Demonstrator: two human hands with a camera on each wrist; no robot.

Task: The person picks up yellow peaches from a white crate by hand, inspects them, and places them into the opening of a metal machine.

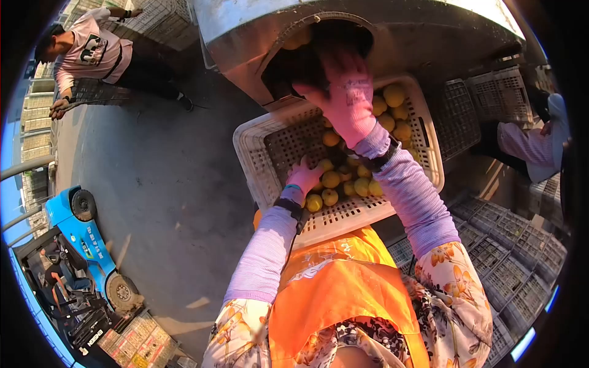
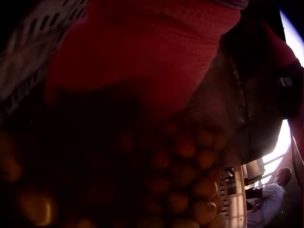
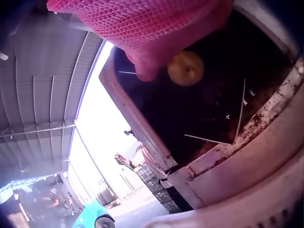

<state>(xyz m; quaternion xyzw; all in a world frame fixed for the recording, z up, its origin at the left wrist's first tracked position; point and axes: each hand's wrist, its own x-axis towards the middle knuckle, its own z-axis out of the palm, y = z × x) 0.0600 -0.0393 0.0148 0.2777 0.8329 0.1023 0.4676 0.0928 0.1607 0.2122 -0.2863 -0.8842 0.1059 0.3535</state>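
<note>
A white slatted plastic crate (image 1: 248, 153) stands before me, partly filled with round yellow fruit (image 1: 331, 179). My left hand (image 1: 305, 176), in a pink glove, reaches into the crate with its fingers at the fruit; the left wrist view is very dark there. At the metal chute (image 1: 245, 55), my pink-gloved right hand (image 1: 350, 101) reaches into the dark opening, its thumb spread from the fingers. One yellow fruit (image 3: 185, 68) shows inside, beside the glove in the right wrist view. The right fingertips are hidden in shadow.
A person (image 1: 95, 49) stands at the upper left beside stacked crates (image 1: 159, 24). Lower left, a blue forklift (image 1: 89, 239) carries a driver and crates. Another person (image 1: 531, 144) is at the right, above more stacked crates (image 1: 503, 251).
</note>
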